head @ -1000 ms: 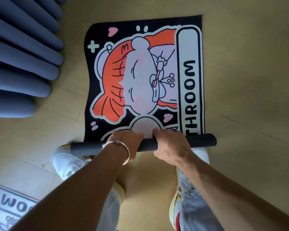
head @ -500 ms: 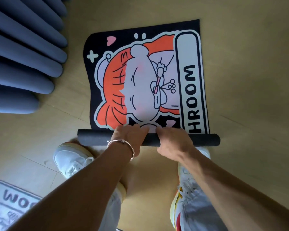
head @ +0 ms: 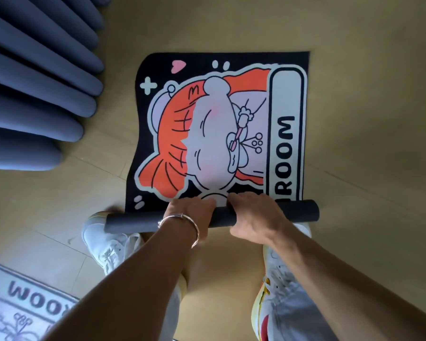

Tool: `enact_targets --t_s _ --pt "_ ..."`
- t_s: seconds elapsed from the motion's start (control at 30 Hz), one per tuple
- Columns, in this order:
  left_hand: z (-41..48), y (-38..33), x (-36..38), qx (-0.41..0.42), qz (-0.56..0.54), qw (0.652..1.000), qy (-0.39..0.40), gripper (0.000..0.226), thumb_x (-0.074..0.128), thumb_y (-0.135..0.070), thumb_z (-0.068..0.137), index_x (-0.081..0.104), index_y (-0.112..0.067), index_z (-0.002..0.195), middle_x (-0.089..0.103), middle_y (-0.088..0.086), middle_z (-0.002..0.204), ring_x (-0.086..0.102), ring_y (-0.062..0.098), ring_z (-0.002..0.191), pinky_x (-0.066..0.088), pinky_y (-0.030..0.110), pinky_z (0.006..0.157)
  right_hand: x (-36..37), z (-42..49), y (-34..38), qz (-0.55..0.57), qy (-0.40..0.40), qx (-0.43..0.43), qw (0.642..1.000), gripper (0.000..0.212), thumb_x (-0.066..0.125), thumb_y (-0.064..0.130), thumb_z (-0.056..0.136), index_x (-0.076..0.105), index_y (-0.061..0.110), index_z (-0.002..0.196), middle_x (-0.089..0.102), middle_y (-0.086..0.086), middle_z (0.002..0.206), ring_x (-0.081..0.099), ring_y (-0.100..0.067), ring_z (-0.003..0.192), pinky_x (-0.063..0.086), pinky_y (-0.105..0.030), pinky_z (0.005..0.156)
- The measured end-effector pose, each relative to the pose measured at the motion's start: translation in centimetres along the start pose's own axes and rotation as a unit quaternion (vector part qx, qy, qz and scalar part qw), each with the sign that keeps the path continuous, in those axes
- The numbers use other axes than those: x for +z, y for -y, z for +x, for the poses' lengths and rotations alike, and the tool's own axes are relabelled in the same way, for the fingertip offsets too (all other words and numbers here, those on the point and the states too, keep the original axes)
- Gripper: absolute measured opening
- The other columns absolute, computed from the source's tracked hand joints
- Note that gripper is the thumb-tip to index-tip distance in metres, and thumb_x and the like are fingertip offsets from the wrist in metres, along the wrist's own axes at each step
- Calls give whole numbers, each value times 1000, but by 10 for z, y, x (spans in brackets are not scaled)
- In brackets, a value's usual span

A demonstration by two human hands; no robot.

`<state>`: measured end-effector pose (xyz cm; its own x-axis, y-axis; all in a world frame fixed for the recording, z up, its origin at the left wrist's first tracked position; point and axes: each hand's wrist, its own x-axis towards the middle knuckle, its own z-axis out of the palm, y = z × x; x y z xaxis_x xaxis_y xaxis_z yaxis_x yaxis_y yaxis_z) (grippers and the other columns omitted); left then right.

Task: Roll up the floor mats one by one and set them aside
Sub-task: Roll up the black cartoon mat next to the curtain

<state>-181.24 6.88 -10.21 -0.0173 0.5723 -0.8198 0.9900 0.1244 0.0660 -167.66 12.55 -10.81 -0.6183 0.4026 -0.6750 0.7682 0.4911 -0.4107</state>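
A black floor mat point(head: 217, 129) with an orange-haired cartoon figure and the letters "ROOM" lies flat on the wooden floor ahead of me. Its near end is wound into a dark roll point(head: 298, 212) that spans the mat's width. My left hand point(head: 188, 212), with a silver bangle on the wrist, grips the roll left of its middle. My right hand point(head: 256, 217) grips it just right of the middle, fingers curled over the top. The hands hide the middle of the roll.
A blue pleated curtain point(head: 40, 94) hangs at the left and reaches the floor. A second pale mat point(head: 22, 308) with "ROOM" lettering lies at the lower left. My white shoes point(head: 106, 237) stand just behind the roll. Bare wooden floor point(head: 369, 143) stretches to the right.
The roll has travelled further up the mat and grown thicker. The "TH" of the lettering has gone under it, leaving "ROOM". Both hands moved forward with the roll.
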Motion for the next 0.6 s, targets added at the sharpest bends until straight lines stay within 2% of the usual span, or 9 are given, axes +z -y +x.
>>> enact_targets --t_s 0.07,0.1,0.17,0.2,0.27,0.37,0.43,0.53,0.6 --pt "1 1 -2 7 -8 1000 -14 39 57 -17 83 44 -25 118 58 -2 104 59 21 98 46 32 78 4 -2 -1 -22 -27 -3 999 19 57 24 84 48 21 100 58 4 95 55 -20 86 37 -32 76" --pt "1 2 -4 24 0 998 -51 42 57 -17 84 41 -26 121 56 -3 106 57 20 99 46 32 78 4 0 -3 -20 -23 7 1000 16 57 25 85 48 21 97 58 4 92 56 -20 84 38 -32 74" --pt "-1 3 -5 64 38 989 -124 43 54 -18 88 36 -27 126 53 -4 110 56 19 101 44 31 77 -2 6 -6 17 15 39 999 12 57 26 83 45 24 87 59 6 81 58 -18 74 44 -29 66" --pt "-2 4 -5 71 47 988 -131 39 53 -18 90 37 -27 125 54 -3 110 56 20 100 43 31 75 -4 9 -7 34 37 48 998 11 57 25 81 46 24 83 59 6 77 59 -17 70 46 -28 63" --pt "-2 5 -4 57 34 994 -89 30 51 -17 90 41 -26 117 58 -3 103 60 21 93 42 32 70 -3 6 -4 31 37 40 998 12 56 24 80 45 23 83 60 6 79 59 -17 72 46 -28 66" --pt "3 5 -5 52 2 999 -9 29 55 -16 86 46 -25 111 55 -4 87 55 20 81 43 31 70 11 -5 0 -25 -55 4 998 18 56 24 83 47 21 98 59 2 97 56 -22 90 38 -34 78" --pt "4 6 -6 63 0 998 -23 29 54 -17 86 44 -25 112 56 -4 91 56 19 84 46 31 72 11 -4 0 -30 -64 10 997 19 55 24 85 50 20 102 60 1 97 57 -22 91 37 -34 78" --pt "2 9 -4 48 30 995 -84 28 52 -22 89 38 -26 113 52 -4 94 57 18 88 43 30 68 1 6 -1 -6 -1 46 999 17 55 23 84 53 20 100 61 2 88 56 -20 77 40 -29 69" --pt "2 11 -2 24 43 997 -61 26 53 -22 89 43 -24 113 53 -4 90 58 18 86 45 31 69 1 6 2 -4 -12 45 999 22 57 20 83 54 19 104 63 1 92 57 -21 79 44 -30 71"
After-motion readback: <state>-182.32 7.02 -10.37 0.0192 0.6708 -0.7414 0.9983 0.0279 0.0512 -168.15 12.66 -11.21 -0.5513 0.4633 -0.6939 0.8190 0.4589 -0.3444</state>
